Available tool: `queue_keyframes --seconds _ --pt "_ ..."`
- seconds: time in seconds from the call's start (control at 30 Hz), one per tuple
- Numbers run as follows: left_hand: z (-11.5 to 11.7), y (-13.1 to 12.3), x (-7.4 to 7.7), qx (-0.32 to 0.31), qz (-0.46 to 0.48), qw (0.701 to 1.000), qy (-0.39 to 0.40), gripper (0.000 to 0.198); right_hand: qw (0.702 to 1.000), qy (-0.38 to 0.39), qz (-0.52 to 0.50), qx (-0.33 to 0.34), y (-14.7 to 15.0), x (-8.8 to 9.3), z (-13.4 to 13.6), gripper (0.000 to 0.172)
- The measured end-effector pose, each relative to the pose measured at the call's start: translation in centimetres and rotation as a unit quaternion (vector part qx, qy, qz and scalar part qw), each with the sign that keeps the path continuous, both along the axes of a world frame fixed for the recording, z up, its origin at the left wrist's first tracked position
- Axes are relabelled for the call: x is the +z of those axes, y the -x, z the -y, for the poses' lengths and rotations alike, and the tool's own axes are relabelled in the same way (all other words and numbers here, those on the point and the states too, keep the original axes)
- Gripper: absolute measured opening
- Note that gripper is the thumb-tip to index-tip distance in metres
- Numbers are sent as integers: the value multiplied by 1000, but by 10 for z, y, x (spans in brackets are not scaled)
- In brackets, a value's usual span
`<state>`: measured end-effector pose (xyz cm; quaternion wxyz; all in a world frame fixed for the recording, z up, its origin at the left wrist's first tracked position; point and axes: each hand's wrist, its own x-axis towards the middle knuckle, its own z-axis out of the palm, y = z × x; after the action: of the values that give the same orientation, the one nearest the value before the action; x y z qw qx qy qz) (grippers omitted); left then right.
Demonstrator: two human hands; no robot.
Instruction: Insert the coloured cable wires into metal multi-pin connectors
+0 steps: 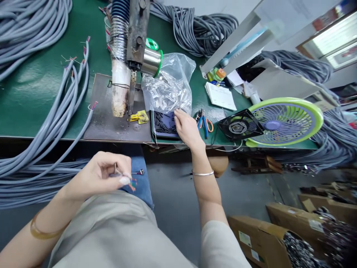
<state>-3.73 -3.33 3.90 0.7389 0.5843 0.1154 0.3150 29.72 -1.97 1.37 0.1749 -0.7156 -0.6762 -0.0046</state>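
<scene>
Presently | left hand (pixel 107 173): pinching coloured wires (pixel 133 184), whose ends stick out beyond it | right hand (pixel 186 127): at the tray (pixel 171 120), black pieces (pixel 160 124) lie left of it; its grip I cannot tell

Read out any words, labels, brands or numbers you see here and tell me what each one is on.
No text is readable.
Pale labels on the cardboard box at lower right: too small and blurred.
White paper pad on the green table: any writing too faint to read.
</scene>
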Motion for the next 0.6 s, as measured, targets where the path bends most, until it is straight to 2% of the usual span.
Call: queue_keyframes --seconds 0.1,0.2,0.33,0.43,0.6 --pt "-3 -12 -5 87 -18 988 125 14 1000 14 8 -4 -16 -4 -34 58" --pt "-3 -20 -14 165 -25 953 251 19 999 28 -8 14 -35 -2 -72 62" --pt "-2 -24 -24 201 -39 927 313 25 996 65 -32 46 -50 -2 -101 60" --pt "-2 -25 -27 207 -51 921 326 26 994 68 -49 71 -46 -3 -92 58" --pt "-2 -24 -27 204 -56 920 330 28 989 69 -80 100 -28 1 -54 56"
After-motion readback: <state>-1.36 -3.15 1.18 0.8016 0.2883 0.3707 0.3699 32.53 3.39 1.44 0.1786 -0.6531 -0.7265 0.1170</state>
